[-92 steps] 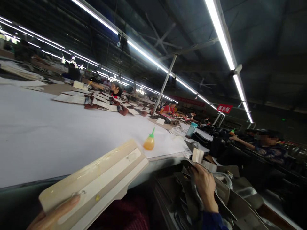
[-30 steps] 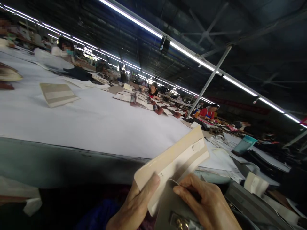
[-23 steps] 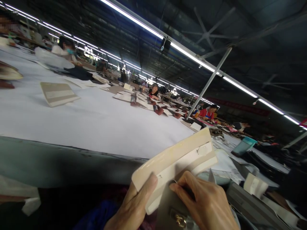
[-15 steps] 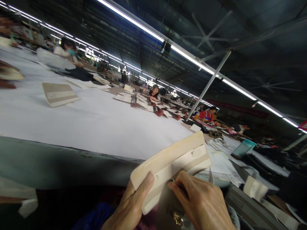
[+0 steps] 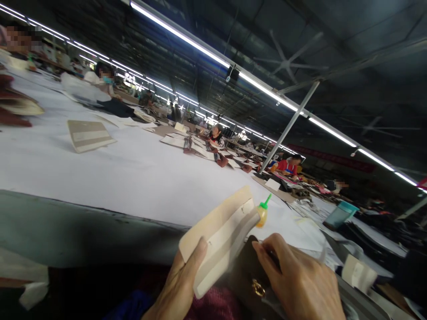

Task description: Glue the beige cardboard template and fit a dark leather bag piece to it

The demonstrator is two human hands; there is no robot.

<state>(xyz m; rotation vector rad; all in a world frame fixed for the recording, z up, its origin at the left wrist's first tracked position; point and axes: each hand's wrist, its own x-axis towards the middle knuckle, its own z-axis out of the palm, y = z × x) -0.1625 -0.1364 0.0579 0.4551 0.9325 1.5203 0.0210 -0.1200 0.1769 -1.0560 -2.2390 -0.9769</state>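
My left hand (image 5: 182, 280) grips the lower left end of a cream bag panel (image 5: 218, 235), thumb on top. The panel has a paler strip across it with two small marks. My right hand (image 5: 296, 275) is closed, thumb and forefinger pinched at the edge of a dark taupe flap (image 5: 248, 266). A gold-coloured metal clasp (image 5: 258, 288) sits on this flap, just left of my right hand. Whether the flap joins the panel is hard to see. Behind the panel's right end stands a yellow glue bottle (image 5: 262, 215) with a green nozzle.
A white-covered table (image 5: 133, 178) stretches ahead. On it lie a similar taupe panel (image 5: 90, 135), reddish-brown pieces (image 5: 16, 104) at far left and a teal container (image 5: 340, 214) at right. Several people work farther back. A grey post (image 5: 290, 126) rises from the table's far side.
My right hand has moved right and slightly down, drawing the dark flap and clasp away from the panel. The cream panel has turned and shifted left, so the glue bottle now shows.
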